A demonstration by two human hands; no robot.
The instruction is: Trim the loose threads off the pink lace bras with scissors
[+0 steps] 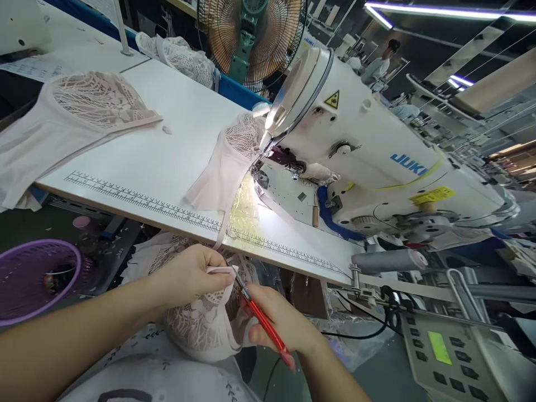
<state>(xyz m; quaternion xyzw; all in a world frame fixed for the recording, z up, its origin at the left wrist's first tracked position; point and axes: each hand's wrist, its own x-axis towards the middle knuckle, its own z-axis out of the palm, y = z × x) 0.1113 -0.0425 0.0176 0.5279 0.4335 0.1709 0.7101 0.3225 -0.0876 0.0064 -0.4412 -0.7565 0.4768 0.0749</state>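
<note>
My left hand (pixel 195 273) is closed, pinching the edge of a pale pink lace bra piece (pixel 201 329) over my lap, just below the table's front edge. My right hand (pixel 276 321) is wrapped round red-handled thread snips (pixel 268 326). Their metal tip touches or lies very close to the fabric edge beside my left fingertips; whether the blades are apart I cannot tell. A narrow strip (pixel 223 229) runs over the table edge towards my left hand. At the needle area of the sewing machine (pixel 360 139) lies another lace piece (pixel 228 162).
The white table (pixel 180 128) has a printed ruler along its front edge. A lace piece (pixel 90 111) hangs over its left side. A fan (pixel 251 39) stands behind. A purple basket (pixel 39 279) is at lower left, a control panel (pixel 444 352) at lower right. Someone is in the background.
</note>
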